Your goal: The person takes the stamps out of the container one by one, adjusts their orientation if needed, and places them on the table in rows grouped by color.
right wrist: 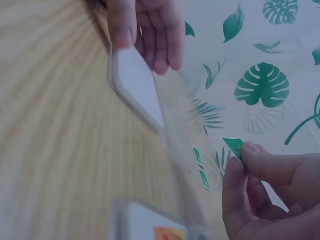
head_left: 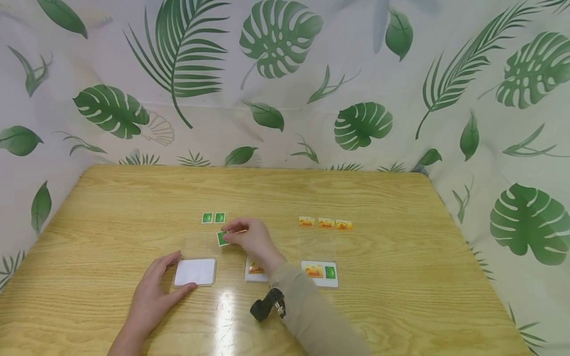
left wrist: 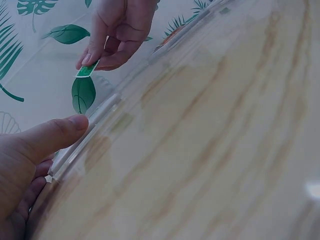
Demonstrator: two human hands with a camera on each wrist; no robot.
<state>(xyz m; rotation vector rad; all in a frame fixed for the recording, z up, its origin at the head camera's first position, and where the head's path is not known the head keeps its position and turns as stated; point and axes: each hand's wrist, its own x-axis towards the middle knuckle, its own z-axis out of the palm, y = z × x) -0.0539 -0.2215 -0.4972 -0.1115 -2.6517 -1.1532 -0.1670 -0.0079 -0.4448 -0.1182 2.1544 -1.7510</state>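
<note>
My right hand [head_left: 254, 240] pinches a small green stamp [head_left: 222, 239] with a white border between thumb and fingertips, raised over the table. In the right wrist view the stamp [right wrist: 233, 146] sticks out past the fingertips. My left hand [head_left: 156, 287] holds a clear case with a white inside [head_left: 195, 272], thumb at its near edge and fingers at its far left corner. A transparent lid [head_left: 199, 245] lies folded back behind it. Beyond lie two more green stamps [head_left: 207, 218] side by side.
A second white case [head_left: 251, 277] with an orange stamp is partly hidden under my right forearm. To its right, another case [head_left: 319, 283] bears an orange and a green stamp. Several orange stamps [head_left: 326, 223] lie in a row farther back. A leaf-patterned cloth [head_left: 285, 123] hangs behind the table.
</note>
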